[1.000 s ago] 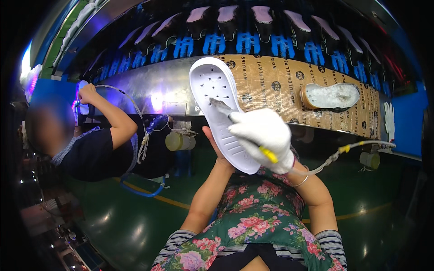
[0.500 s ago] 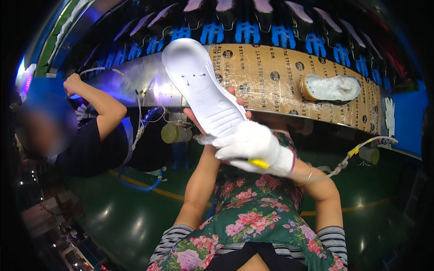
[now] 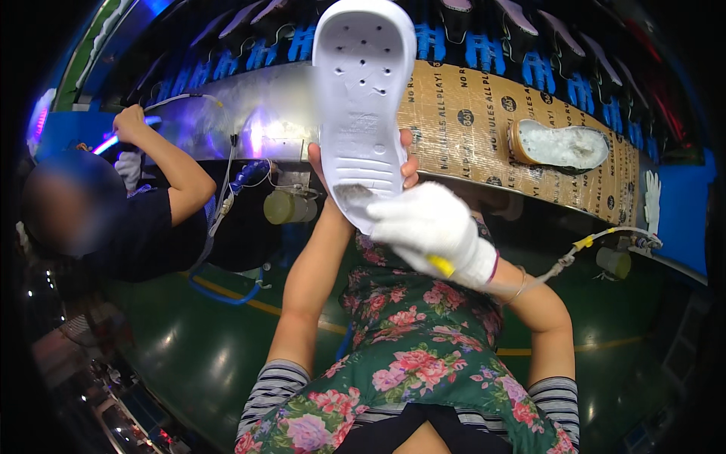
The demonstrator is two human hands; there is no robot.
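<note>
A white shoe sole (image 3: 361, 113) is held up in front of me, its hollowed upper side with small holes and ridges facing me. My bare left hand (image 3: 409, 157) grips it from beneath, with fingers and thumb showing at either edge. My right hand (image 3: 431, 227), in a white knit glove, is closed on a brush (image 3: 354, 192) whose handle is mostly hidden. Its grey bristles lie against the near end of the sole. A clear hose (image 3: 541, 276) runs from the gloved hand to a fitting on the right.
A sole-shaped piece coated in white (image 3: 561, 145) rests on the brown printed cardboard (image 3: 461, 140) covering the bench. Blue clamps (image 3: 484, 53) holding dark shoe uppers line the far side. Pale containers (image 3: 286, 206) hang below the bench edge. A co-worker's arm (image 3: 170, 163) is at the left.
My left hand has raised and turned the sole more upright, its inner face toward me. The brush in my right hand has shifted slightly and now touches the sole's near end.
</note>
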